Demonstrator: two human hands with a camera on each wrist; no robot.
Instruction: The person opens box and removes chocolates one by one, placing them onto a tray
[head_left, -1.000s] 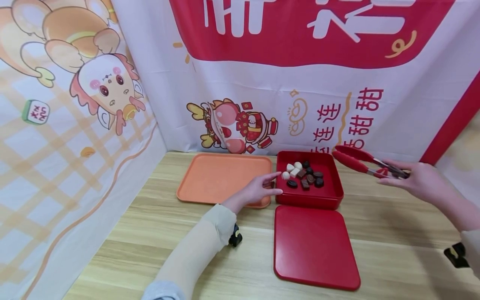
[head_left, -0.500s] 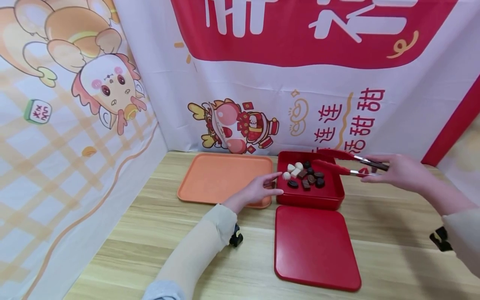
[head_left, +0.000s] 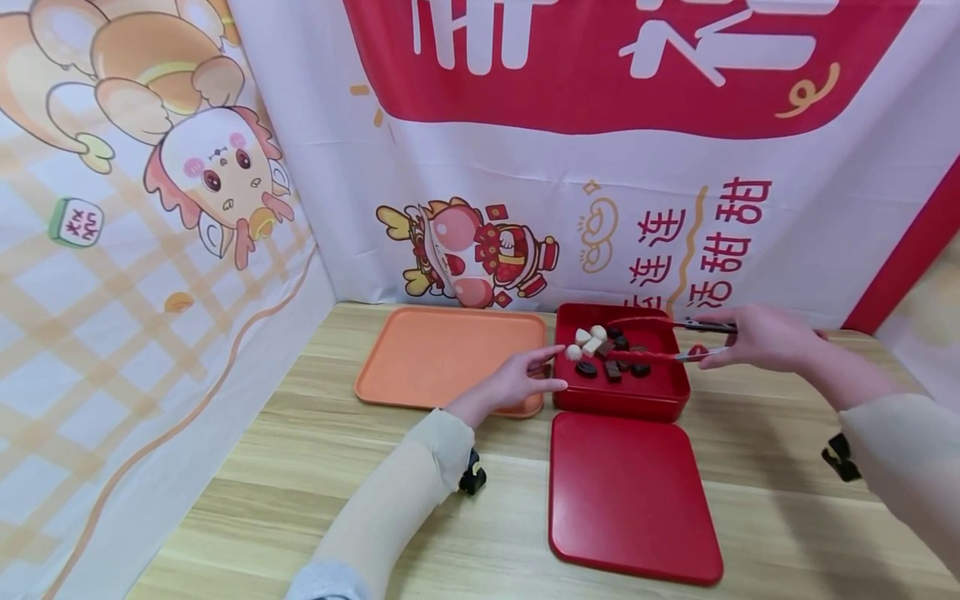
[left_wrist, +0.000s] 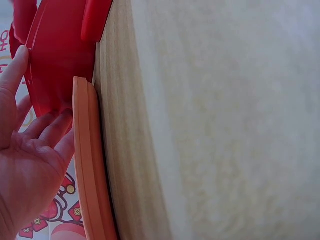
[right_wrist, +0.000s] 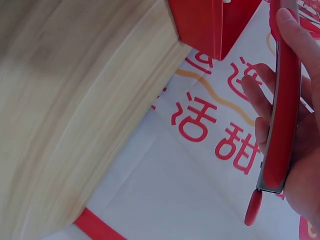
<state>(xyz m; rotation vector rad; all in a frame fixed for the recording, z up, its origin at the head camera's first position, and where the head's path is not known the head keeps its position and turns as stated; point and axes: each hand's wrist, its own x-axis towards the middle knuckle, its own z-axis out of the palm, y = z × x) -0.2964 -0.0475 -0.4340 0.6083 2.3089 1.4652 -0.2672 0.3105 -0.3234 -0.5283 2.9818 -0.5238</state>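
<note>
My right hand (head_left: 772, 337) grips red-armed tongs (head_left: 645, 357). The two arms are spread and reach over the red box (head_left: 618, 405), their tips above the chocolates. In the right wrist view my thumb lies along one red arm of the tongs (right_wrist: 284, 115). Inside the box sit several white chocolates (head_left: 592, 345) and dark chocolates (head_left: 587, 368), some hidden behind the tongs. At the box's left wall is my left hand (head_left: 517, 377), fingers extended. The left wrist view shows the thumb at the rim of the box (left_wrist: 62, 50) and the other fingers against its side.
An orange tray (head_left: 442, 354) lies left of the box, partly under my left hand. In front of the box lies a red lid (head_left: 633, 496) on the wooden table (head_left: 750, 517). A printed cloth backdrop (head_left: 337, 208) stands behind and to the left.
My right hand has moved left with the tongs, from right of the box to over the chocolates, and the tongs have come lower. My left hand stays at the box.
</note>
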